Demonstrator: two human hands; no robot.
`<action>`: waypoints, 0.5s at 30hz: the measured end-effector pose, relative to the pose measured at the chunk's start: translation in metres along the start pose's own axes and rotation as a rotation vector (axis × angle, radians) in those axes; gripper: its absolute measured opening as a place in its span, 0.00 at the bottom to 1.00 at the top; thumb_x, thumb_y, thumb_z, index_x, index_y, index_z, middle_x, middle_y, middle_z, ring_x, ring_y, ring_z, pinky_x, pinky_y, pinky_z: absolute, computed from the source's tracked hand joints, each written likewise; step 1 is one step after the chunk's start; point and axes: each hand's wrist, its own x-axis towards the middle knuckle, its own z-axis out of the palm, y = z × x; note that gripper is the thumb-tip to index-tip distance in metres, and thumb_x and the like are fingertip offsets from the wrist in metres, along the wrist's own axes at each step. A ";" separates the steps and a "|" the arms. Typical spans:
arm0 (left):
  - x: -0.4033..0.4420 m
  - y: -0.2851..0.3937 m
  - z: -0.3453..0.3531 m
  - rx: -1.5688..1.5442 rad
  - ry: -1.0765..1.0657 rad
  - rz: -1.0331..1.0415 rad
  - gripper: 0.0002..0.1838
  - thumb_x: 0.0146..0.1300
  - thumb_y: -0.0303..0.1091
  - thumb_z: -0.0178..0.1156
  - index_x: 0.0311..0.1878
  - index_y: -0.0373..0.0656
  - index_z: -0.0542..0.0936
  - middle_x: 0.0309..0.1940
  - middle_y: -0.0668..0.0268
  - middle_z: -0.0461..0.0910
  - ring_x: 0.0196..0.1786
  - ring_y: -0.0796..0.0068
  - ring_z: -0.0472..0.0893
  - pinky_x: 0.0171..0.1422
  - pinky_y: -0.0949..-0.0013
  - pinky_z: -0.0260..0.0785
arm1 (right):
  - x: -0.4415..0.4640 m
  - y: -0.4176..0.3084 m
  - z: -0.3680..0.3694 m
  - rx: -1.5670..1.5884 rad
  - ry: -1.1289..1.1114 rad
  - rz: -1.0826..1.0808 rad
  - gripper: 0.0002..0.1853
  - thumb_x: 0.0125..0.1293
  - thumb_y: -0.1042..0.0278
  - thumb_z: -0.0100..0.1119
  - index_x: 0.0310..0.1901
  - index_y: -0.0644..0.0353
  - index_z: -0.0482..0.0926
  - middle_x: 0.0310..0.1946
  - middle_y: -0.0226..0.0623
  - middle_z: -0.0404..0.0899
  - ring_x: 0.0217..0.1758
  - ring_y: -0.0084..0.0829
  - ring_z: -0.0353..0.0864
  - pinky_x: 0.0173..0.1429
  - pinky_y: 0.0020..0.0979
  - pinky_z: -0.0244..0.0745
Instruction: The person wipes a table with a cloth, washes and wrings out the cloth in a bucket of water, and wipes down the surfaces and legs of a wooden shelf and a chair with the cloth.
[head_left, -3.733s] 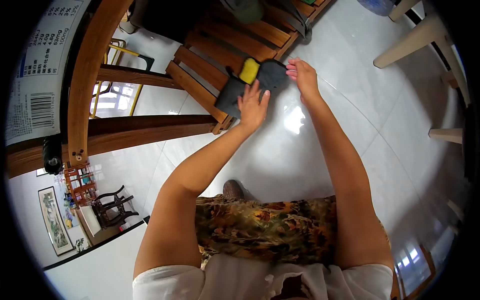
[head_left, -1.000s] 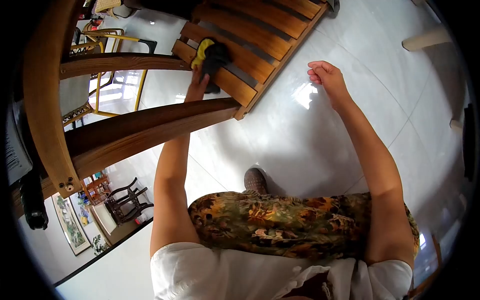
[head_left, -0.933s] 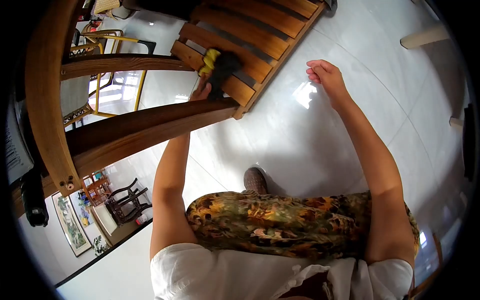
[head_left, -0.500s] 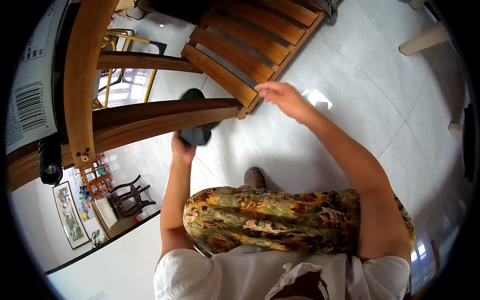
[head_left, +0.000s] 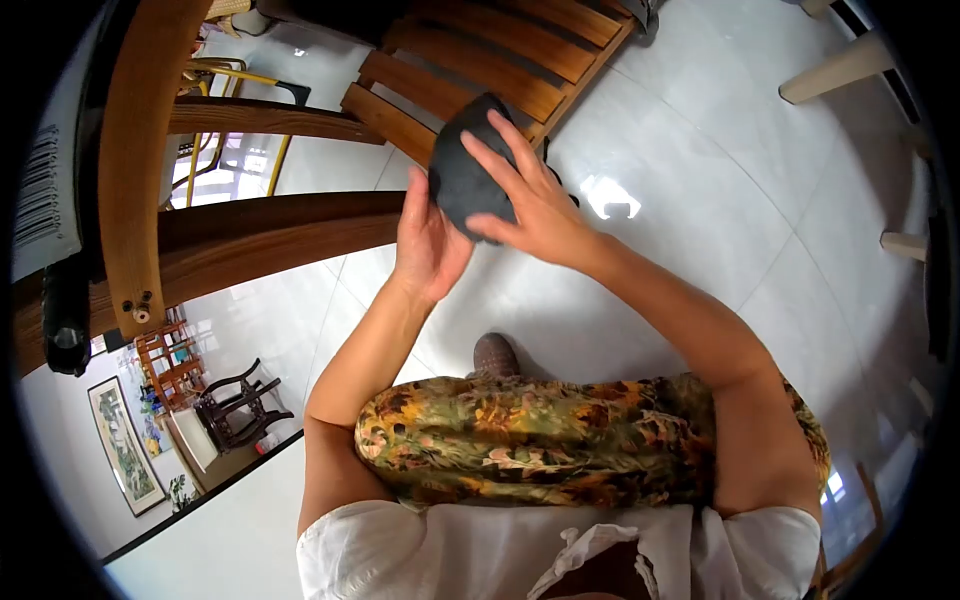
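A dark grey cloth item (head_left: 462, 178) is between my two hands, over the near edge of the slatted wooden shelf (head_left: 480, 55). My left hand (head_left: 432, 240) holds it from the left and below, with the thumb up along its side. Across its right side lies my right hand (head_left: 530, 195), fingers spread on the dark surface. Dark straps or edges stick out to the right, past my right hand. No yellow part shows from this side.
Wooden beams (head_left: 280, 235) run to the left of my hands, beside a printed carton (head_left: 45, 190). Pale furniture legs (head_left: 835, 72) stand on the tiled floor at right. A dark chair (head_left: 240, 408) and a framed picture (head_left: 125, 445) are at lower left.
My left hand has brought the dark item up and right from behind the beam. My right hand has moved left onto it, its fingers now spread. The yellow part seen earlier is out of sight.
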 end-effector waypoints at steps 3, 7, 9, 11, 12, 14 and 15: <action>-0.004 -0.005 -0.006 0.455 0.176 0.002 0.38 0.70 0.62 0.49 0.71 0.42 0.61 0.66 0.62 0.67 0.69 0.69 0.64 0.72 0.62 0.54 | 0.010 0.021 0.044 -0.109 0.072 -0.031 0.37 0.61 0.65 0.63 0.72 0.45 0.60 0.73 0.45 0.53 0.70 0.52 0.62 0.68 0.46 0.65; -0.013 -0.023 -0.021 0.781 0.277 -0.124 0.46 0.67 0.56 0.57 0.76 0.37 0.49 0.72 0.51 0.58 0.75 0.63 0.55 0.77 0.62 0.43 | -0.006 0.069 0.079 -0.231 0.031 -0.044 0.22 0.58 0.72 0.58 0.57 0.54 0.75 0.59 0.38 0.72 0.61 0.43 0.69 0.64 0.43 0.64; -0.029 -0.017 -0.011 0.802 0.239 -0.257 0.50 0.67 0.53 0.59 0.77 0.35 0.41 0.75 0.45 0.52 0.77 0.61 0.52 0.78 0.62 0.40 | -0.025 0.075 0.080 -0.314 0.005 -0.101 0.19 0.57 0.73 0.57 0.52 0.56 0.77 0.57 0.38 0.72 0.61 0.43 0.69 0.64 0.43 0.64; -0.035 -0.012 -0.012 0.813 0.189 -0.279 0.44 0.69 0.51 0.57 0.76 0.35 0.49 0.73 0.50 0.57 0.75 0.63 0.57 0.77 0.63 0.46 | -0.036 0.068 0.073 -0.320 -0.047 -0.080 0.16 0.57 0.75 0.55 0.49 0.58 0.78 0.52 0.39 0.74 0.59 0.42 0.71 0.61 0.42 0.67; -0.031 -0.014 -0.016 0.834 0.176 -0.319 0.41 0.70 0.50 0.55 0.76 0.35 0.52 0.72 0.53 0.60 0.73 0.63 0.61 0.75 0.63 0.51 | -0.042 0.077 0.072 -0.291 -0.077 -0.022 0.16 0.56 0.75 0.55 0.49 0.57 0.78 0.51 0.39 0.74 0.58 0.43 0.72 0.59 0.43 0.69; -0.027 -0.026 -0.042 0.736 0.197 -0.313 0.37 0.71 0.49 0.54 0.75 0.38 0.57 0.69 0.56 0.65 0.70 0.65 0.65 0.72 0.63 0.56 | -0.046 0.081 0.062 -0.242 -0.135 0.097 0.17 0.56 0.75 0.55 0.49 0.57 0.78 0.49 0.39 0.74 0.55 0.44 0.74 0.55 0.43 0.72; -0.027 -0.027 -0.049 0.685 0.204 -0.313 0.35 0.71 0.49 0.54 0.74 0.40 0.59 0.68 0.57 0.67 0.68 0.66 0.67 0.71 0.63 0.58 | -0.042 0.072 0.050 -0.075 -0.054 0.175 0.17 0.56 0.75 0.56 0.50 0.56 0.78 0.47 0.40 0.74 0.52 0.45 0.76 0.51 0.44 0.74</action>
